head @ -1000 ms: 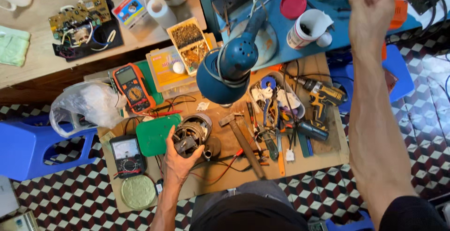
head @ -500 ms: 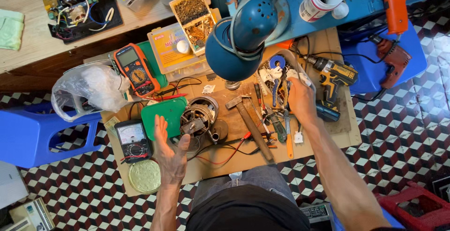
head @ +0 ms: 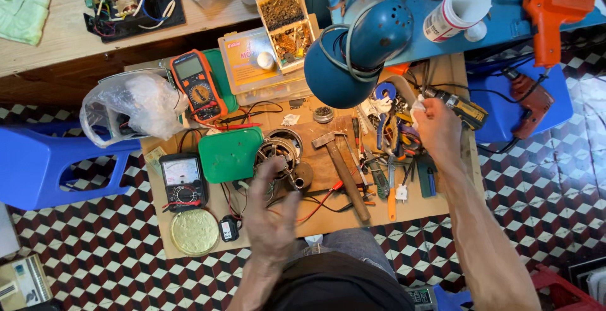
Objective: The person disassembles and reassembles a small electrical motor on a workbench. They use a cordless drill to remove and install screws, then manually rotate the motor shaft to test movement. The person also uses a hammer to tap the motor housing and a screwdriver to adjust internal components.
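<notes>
Left hand (head: 270,213) hovers blurred, fingers spread and empty, just near the round motor part (head: 281,154) on the worktop (head: 328,219). Right hand (head: 437,129) is pinched on a white scrap (head: 417,107) by the tool pile (head: 385,153); steadying the motor first seems wise.

blue lamp (head: 353,55), orange multimeter (head: 197,85), green lid (head: 230,154), checkered floor (head: 536,178)
</notes>
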